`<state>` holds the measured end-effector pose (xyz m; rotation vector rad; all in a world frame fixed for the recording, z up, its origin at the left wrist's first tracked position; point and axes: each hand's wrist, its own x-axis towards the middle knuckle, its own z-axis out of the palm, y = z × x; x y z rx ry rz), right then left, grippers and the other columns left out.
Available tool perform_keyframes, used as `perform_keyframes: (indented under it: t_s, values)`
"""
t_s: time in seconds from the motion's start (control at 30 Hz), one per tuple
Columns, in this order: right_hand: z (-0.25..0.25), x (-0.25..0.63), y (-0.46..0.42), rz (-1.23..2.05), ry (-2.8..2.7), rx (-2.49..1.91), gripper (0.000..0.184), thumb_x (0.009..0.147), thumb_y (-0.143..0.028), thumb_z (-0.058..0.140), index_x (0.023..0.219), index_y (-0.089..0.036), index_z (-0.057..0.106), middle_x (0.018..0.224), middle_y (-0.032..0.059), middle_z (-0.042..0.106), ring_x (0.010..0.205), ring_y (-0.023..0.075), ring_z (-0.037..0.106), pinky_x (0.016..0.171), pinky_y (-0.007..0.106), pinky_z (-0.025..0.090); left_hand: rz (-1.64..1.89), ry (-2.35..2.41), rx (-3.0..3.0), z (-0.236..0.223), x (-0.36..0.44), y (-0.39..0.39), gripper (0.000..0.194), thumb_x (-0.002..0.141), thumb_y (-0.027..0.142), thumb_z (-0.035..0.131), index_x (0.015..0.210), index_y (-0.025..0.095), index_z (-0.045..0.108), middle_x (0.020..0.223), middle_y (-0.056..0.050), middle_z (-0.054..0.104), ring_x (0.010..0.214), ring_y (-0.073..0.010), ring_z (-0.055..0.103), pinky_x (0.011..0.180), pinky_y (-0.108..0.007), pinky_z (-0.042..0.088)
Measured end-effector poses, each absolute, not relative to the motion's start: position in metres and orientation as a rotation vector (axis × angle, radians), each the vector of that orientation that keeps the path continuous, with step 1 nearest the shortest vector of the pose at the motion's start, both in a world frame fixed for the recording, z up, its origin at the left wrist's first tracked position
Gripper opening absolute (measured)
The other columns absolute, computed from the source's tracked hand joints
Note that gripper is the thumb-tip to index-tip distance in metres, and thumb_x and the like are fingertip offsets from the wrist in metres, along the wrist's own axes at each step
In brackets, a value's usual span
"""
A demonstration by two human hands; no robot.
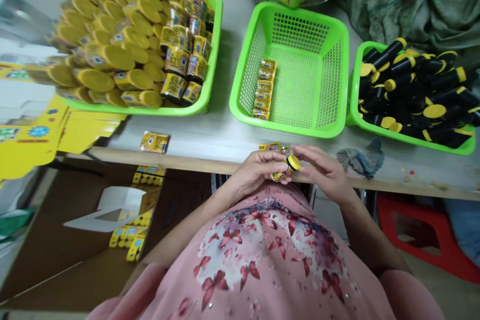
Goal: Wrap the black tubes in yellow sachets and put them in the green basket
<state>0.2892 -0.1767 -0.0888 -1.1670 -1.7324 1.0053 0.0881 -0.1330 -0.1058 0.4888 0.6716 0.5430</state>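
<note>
In the head view my left hand (258, 172) is closed around a small jar (293, 162) with a yellow cap and a yellow printed label. The jar is tilted, its cap facing right. My right hand (328, 172) is beside the cap, thumb and fingers apart; whether its fingertips touch the cap is hard to tell. Just beyond my hands, small yellow printed packets (270, 147) lie at the table edge. Another yellow packet (154, 142) lies further left. A green basket (288, 129) ahead holds a short row of yellow packets (264, 90) along its left side.
At left, a green basket (215, 55) is heaped with yellow-capped jars. The right basket (354, 85) holds black tubes with yellow caps. A cloth scrap (362, 159) lies on the table (198, 135). Below left stands an open cardboard box (56, 240); a red stool (416, 240) is below right.
</note>
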Motion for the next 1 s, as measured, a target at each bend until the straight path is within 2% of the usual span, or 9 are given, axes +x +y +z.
perform_keyframes:
  t_s: [0.1,0.23,0.33,0.47,0.57,0.67,0.73,0.87,1.0]
  values:
    - [-0.092,0.283,-0.177,0.984,-1.646,-1.177,0.026,0.094,-0.033,0.064,0.119,-0.031,0.071,0.113,0.0035,0.075,0.106,0.0201,0.069,0.094,0.04,0.058,0.554,0.689,0.501,-0.106,0.089,-0.135,0.035,0.053,0.033,0.096,0.08,0.018,0.08,0.072,-0.002,0.075,0.058,-0.0152,0.069,0.065,-0.029,0.055]
    - [-0.096,0.271,-0.178,0.713,-1.625,-1.418,0.015,0.095,-0.034,0.063,0.101,-0.024,0.072,0.092,0.0036,0.074,0.085,0.0189,0.069,0.08,0.035,0.058,0.74,0.847,0.654,-0.106,0.094,-0.138,0.03,0.055,0.027,0.095,0.08,0.018,0.079,0.076,0.001,0.074,0.064,-0.0092,0.064,0.067,-0.023,0.05]
    - [-0.097,0.262,-0.181,0.456,-1.749,-1.49,0.026,0.096,-0.036,0.059,0.116,-0.02,0.066,0.101,0.01,0.071,0.094,0.0239,0.068,0.084,0.041,0.057,0.845,0.93,0.671,-0.106,0.098,-0.139,0.03,0.057,0.027,0.094,0.081,0.018,0.078,0.078,0.001,0.074,0.067,-0.0087,0.061,0.068,-0.022,0.048]
    - [-0.103,0.248,-0.186,0.174,-1.94,-1.433,0.069,0.087,-0.031,0.071,0.148,-0.02,0.04,0.129,0.0165,0.06,0.119,0.0323,0.058,0.101,0.052,0.052,0.924,0.921,0.601,-0.107,0.101,-0.138,0.039,0.05,0.022,0.096,0.083,0.018,0.075,0.081,0.003,0.072,0.076,-0.0102,0.064,0.074,-0.021,0.05]
    - [-0.109,0.243,-0.188,0.213,-1.88,-1.393,0.068,0.088,-0.018,0.062,0.15,-0.025,0.035,0.127,0.0133,0.061,0.118,0.03,0.06,0.101,0.051,0.054,0.789,0.822,0.549,-0.107,0.098,-0.138,0.039,0.058,0.03,0.094,0.089,0.017,0.076,0.083,0.0,0.074,0.076,-0.0124,0.066,0.074,-0.023,0.053]
    - [-0.111,0.244,-0.189,0.347,-1.816,-1.362,0.071,0.085,-0.017,0.061,0.15,-0.026,0.033,0.129,0.0127,0.061,0.118,0.0289,0.062,0.099,0.05,0.057,0.581,0.656,0.442,-0.108,0.092,-0.139,0.037,0.074,0.044,0.084,0.092,0.013,0.076,0.082,-0.008,0.076,0.076,-0.0193,0.071,0.073,-0.03,0.057]
    - [-0.11,0.246,-0.189,0.371,-1.851,-1.328,0.074,0.084,-0.016,0.062,0.151,-0.026,0.031,0.129,0.0127,0.062,0.118,0.0282,0.063,0.098,0.049,0.058,0.54,0.598,0.403,-0.108,0.088,-0.14,0.036,0.078,0.042,0.081,0.096,0.011,0.076,0.083,-0.012,0.077,0.079,-0.023,0.074,0.074,-0.034,0.059]
    - [-0.104,0.251,-0.19,0.315,-1.929,-1.284,0.074,0.086,-0.018,0.065,0.151,-0.026,0.03,0.126,0.0127,0.064,0.116,0.0289,0.064,0.096,0.05,0.059,0.557,0.59,0.391,-0.105,0.084,-0.142,0.031,0.077,0.034,0.083,0.097,0.01,0.077,0.083,-0.013,0.078,0.078,-0.0224,0.075,0.075,-0.033,0.06]
    - [-0.103,0.251,-0.19,0.294,-1.98,-1.237,0.071,0.088,-0.018,0.063,0.151,-0.026,0.032,0.123,0.0121,0.065,0.115,0.029,0.065,0.095,0.049,0.059,0.615,0.659,0.377,-0.1,0.086,-0.144,0.027,0.066,0.029,0.09,0.084,0.011,0.079,0.073,-0.006,0.076,0.065,-0.0144,0.071,0.068,-0.024,0.057]
